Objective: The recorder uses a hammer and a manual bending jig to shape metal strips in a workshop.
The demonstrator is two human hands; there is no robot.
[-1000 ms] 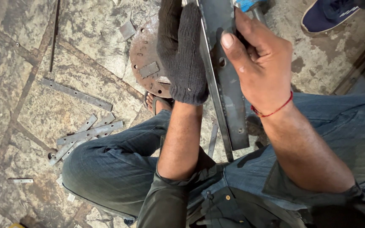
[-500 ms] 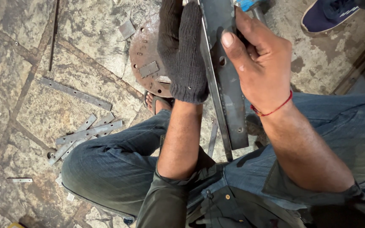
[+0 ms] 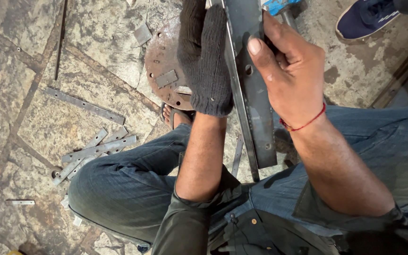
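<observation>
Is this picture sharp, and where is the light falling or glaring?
Head view: mostly sharp; the gloved left hand and bare right hand on the angle iron are crisp. Light is soft and even, with a faint sheen on the flat metal strips. The right edge sinks into dark shadow. No strong glare or blur.

Worn stone floor (image 3: 20, 56) of irregular slabs with dark joints, stained paler patch at right, soft even light
</observation>
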